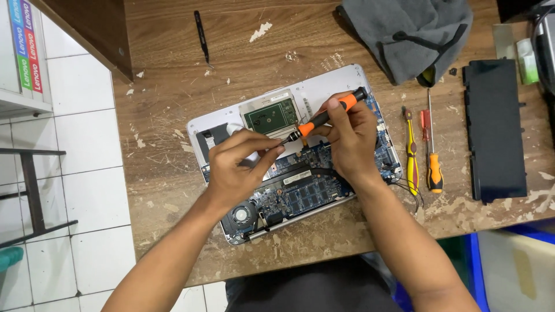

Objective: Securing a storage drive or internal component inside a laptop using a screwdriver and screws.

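An orange and black screwdriver [325, 115] was gripped by the right hand [351, 138], its tip steadied by the pinched left hand [238, 167] fingers [269, 151], over the opened laptop [289, 156] on the desk [173, 104].

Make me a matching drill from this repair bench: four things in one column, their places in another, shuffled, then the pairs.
1. right hand
2. grey cloth
3. black battery pack
4. black tweezers

A. far right of the table
B. top of the table, left of centre
C. holding the orange-and-black screwdriver
D. top of the table, right of centre

Pairs: 1-C, 2-D, 3-A, 4-B
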